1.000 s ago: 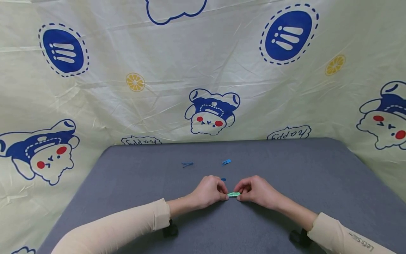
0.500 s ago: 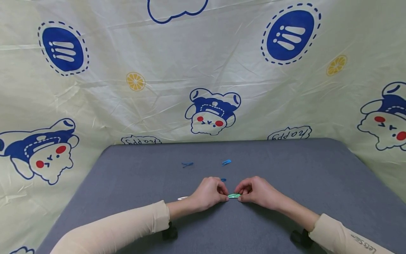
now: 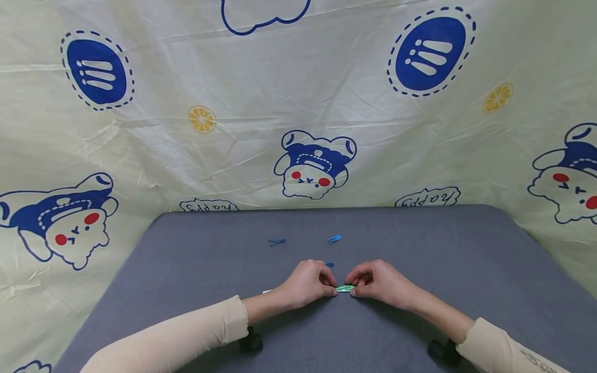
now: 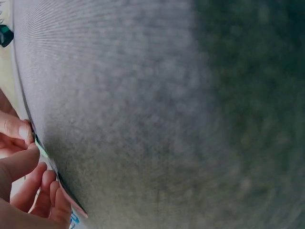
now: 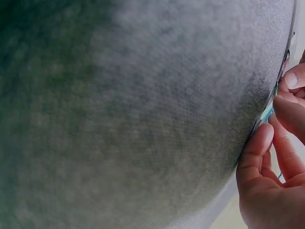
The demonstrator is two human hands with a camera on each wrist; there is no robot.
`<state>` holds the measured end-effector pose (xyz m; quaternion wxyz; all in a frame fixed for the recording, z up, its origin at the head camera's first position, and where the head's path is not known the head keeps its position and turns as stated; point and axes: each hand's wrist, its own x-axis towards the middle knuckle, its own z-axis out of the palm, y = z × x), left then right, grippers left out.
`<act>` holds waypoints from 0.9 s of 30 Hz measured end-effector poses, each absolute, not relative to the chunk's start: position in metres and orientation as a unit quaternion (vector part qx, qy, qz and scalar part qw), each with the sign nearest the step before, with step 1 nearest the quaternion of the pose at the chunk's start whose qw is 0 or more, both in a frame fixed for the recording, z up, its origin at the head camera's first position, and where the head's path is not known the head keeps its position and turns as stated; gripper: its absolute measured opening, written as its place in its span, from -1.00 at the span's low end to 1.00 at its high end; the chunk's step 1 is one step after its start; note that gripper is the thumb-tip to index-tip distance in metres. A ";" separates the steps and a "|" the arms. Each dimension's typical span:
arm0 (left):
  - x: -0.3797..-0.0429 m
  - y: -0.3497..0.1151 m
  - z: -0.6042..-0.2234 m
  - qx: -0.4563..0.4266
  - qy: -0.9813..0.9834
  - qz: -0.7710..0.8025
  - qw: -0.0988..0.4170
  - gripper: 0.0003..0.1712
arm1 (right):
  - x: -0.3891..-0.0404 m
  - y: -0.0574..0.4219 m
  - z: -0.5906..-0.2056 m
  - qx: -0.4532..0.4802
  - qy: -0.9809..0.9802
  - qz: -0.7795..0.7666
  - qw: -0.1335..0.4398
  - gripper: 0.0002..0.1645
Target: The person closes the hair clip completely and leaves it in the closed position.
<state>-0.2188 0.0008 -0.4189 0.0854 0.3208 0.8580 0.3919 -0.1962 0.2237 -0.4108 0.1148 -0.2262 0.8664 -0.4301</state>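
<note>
A small green hair clip (image 3: 345,288) lies level between both hands, just at the surface of the grey table. My left hand (image 3: 309,285) pinches its left end between thumb and fingers. At the other end, the thumb and fingertips of my right hand (image 3: 387,284) pinch it too. Only the middle of the clip shows in the head view. From the left wrist, just a green sliver of the clip (image 4: 42,149) is visible between the fingertips. Behind the left hand, a dark blue clip (image 3: 329,264) is partly hidden.
Farther back on the grey table (image 3: 210,259) lie a dark blue clip (image 3: 276,241) and a brighter blue clip (image 3: 334,239). A white piece (image 3: 267,291) peeks out behind the left wrist. A patterned cloth (image 3: 242,103) hangs beyond the far edge.
Both hands keep their pinch on the green hair clip and have hardly moved. The white piece behind the left wrist came further into view, then became mostly covered again.
</note>
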 end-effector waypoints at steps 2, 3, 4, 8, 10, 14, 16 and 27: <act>-0.220 -0.001 -0.418 0.313 0.855 0.403 0.095 -0.94 | -0.196 0.224 -0.410 -0.229 0.866 -0.431 0.111 -0.79; -0.220 -0.002 -0.418 0.309 0.852 0.410 0.099 -0.95 | -0.195 0.224 -0.410 -0.231 0.866 -0.431 0.107 -0.79; -0.220 -0.003 -0.418 0.305 0.850 0.416 0.103 -0.95 | -0.195 0.224 -0.410 -0.230 0.867 -0.429 0.104 -0.79; -0.222 -0.009 -0.415 0.292 0.846 0.433 0.104 -0.94 | -0.195 0.223 -0.408 -0.224 0.871 -0.428 0.090 -0.80; -0.224 -0.014 -0.413 0.290 0.847 0.435 0.095 -0.94 | -0.196 0.222 -0.406 -0.220 0.873 -0.427 0.083 -0.79; -0.229 -0.022 -0.409 0.290 0.850 0.434 0.072 -0.93 | -0.198 0.220 -0.403 -0.215 0.875 -0.428 0.072 -0.76; -0.232 -0.026 -0.407 0.291 0.850 0.434 0.066 -0.92 | -0.199 0.219 -0.402 -0.209 0.878 -0.426 0.067 -0.76; -0.253 -0.043 -0.402 0.296 0.864 0.401 0.077 -0.88 | -0.215 0.204 -0.400 -0.194 0.895 -0.399 0.045 -0.83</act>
